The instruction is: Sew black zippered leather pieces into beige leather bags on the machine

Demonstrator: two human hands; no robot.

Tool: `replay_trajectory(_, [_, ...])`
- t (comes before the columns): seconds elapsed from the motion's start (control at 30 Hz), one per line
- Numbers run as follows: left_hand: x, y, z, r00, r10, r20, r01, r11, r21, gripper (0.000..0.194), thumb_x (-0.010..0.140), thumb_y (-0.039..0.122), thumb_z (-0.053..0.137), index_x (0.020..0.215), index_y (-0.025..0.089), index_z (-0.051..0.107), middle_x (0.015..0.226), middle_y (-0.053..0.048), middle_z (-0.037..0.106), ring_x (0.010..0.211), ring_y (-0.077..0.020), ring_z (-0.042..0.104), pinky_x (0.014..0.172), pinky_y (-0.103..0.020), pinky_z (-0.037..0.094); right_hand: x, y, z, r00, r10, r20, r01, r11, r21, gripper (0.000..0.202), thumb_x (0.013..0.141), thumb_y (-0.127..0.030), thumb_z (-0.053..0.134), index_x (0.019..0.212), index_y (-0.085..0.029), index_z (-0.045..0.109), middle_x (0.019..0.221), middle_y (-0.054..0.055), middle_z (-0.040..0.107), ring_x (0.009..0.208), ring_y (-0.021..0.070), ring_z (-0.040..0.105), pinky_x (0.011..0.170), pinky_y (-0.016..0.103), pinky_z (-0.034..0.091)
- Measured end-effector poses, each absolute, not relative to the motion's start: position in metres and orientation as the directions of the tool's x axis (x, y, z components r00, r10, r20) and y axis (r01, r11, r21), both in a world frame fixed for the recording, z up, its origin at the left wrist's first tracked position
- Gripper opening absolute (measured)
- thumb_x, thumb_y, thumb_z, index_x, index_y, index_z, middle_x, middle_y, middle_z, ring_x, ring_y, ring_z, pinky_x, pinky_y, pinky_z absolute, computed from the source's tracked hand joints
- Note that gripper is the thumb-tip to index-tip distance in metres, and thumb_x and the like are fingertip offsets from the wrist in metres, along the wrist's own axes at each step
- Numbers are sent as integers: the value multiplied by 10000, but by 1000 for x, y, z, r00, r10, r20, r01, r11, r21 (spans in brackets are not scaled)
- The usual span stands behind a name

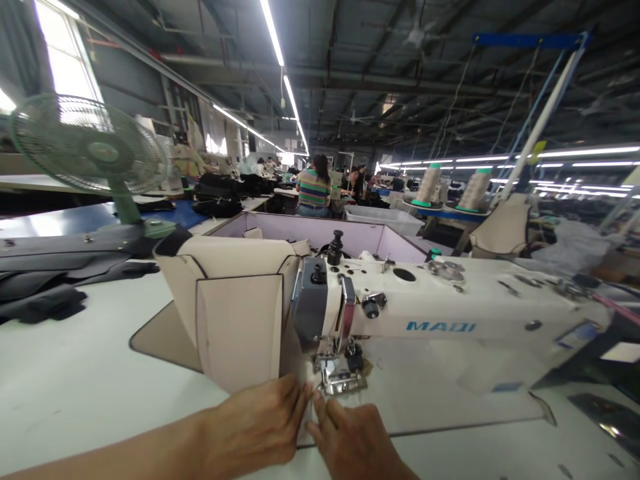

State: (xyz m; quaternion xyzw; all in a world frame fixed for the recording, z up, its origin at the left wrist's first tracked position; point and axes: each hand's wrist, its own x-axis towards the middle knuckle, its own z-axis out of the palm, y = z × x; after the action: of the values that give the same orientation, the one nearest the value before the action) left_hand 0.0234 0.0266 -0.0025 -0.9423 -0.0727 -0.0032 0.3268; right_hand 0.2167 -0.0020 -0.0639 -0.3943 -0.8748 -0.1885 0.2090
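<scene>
Both hands meet just in front of the metal presser foot [340,377] of a white sewing machine [430,313]. My left hand [260,420] has its fingers pinched on the edge of a beige fabric piece [243,327], whose panels with dark edging stand up to the left of the machine head. Beside it, my right hand [353,437] presses bent fingers down at the same edge; what lies beneath its fingertips is too small to make out. A flat part of the fabric stretches under the machine arm to the right.
Dark fabric pieces [45,280] lie at the left of the white table [100,393]. A green fan [103,153] stands behind them. Thread cones [427,185] stand behind the machine. A person in a striped shirt [313,190] sits farther back.
</scene>
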Motion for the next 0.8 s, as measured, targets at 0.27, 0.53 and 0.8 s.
replay_trajectory(0.27, [26,31,-6,981,172,91,190,-752,-631,207,824,291,663,893,98,687,878,-141,682,711,-217,560,563,-354,296,207,0,-75,-533,718,448,836,530,144,301,881,-170,552,1171,-92,528,824,40,640,507,183,590,361,316,367])
replay_trajectory(0.53, [26,36,-11,970,215,111,235,-731,-641,159,824,193,629,944,103,678,899,-107,669,674,-196,540,584,-348,318,207,0,-69,-470,782,409,874,478,89,311,918,-202,527,1224,-144,513,895,65,655,589,172,609,440,267,441])
replay_trajectory(0.8, [29,37,11,939,323,116,337,-806,-487,101,843,248,637,793,163,661,907,-40,593,797,-197,533,632,-349,339,216,15,-31,-454,805,381,868,496,-13,125,872,-79,578,858,-202,594,818,-4,638,607,150,617,499,238,430])
